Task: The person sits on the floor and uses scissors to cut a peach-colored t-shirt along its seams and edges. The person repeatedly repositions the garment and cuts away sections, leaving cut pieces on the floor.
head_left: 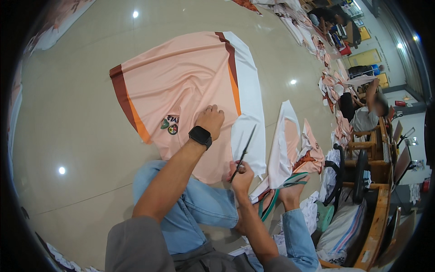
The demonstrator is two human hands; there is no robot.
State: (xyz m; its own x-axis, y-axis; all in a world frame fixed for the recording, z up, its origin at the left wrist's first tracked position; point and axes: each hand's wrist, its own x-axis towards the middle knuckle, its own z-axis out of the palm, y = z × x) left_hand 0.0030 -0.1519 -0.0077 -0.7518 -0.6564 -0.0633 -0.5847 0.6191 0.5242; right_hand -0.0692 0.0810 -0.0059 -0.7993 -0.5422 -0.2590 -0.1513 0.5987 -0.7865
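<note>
A peach fabric panel [181,81] with brown and orange side bands lies spread on the floor in front of me, wrinkled around its middle. White cloth [250,86] runs along its right side. My left hand [211,121], below a dark wristwatch, rests on the peach fabric near small printed emblems [170,125], fingers laid on the cloth. My right hand [241,177] grips a pair of scissors [247,148] at the panel's lower right. The blades point up and away over the white cloth.
White and peach offcuts [285,140] lie to the right by my sandalled foot [292,192]. Beyond are a black chair [360,177], a wooden bench [376,231] and a striped sack [342,226]. Another person [367,115] sits farther right beside heaped fabric [333,88].
</note>
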